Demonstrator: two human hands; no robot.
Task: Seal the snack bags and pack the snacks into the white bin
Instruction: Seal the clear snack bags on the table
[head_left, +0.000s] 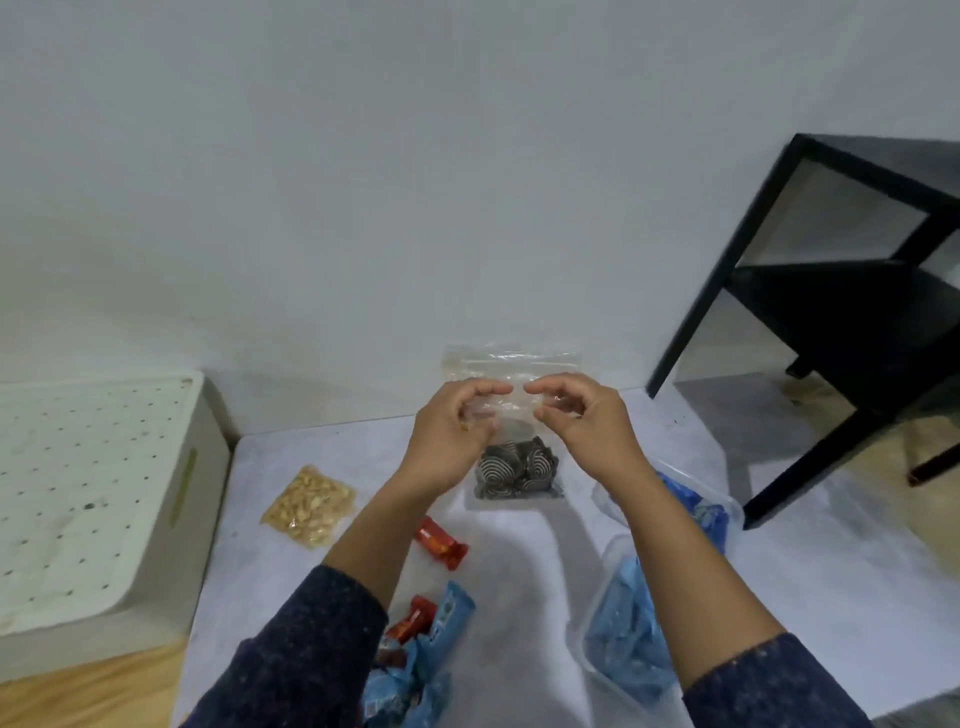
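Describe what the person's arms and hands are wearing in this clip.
Both forearms are bare from wrist to mid-forearm. Dark navy speckled knit sleeves are pushed up on the left arm and right arm. The left hand and right hand show no gloves, rings or watch.

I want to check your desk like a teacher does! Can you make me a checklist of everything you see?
Surface: pale grey table.
Job's things: clear cookie bag held up; peanut bag lying flat; white bin, lid on.
Clutter: red candies, blue wrappers, clear tubs of blue packets.
Hands: left hand and right hand pinch the cookie bag below its top.
Cables: nothing seen.
Surroundings: white wall, black shelf.
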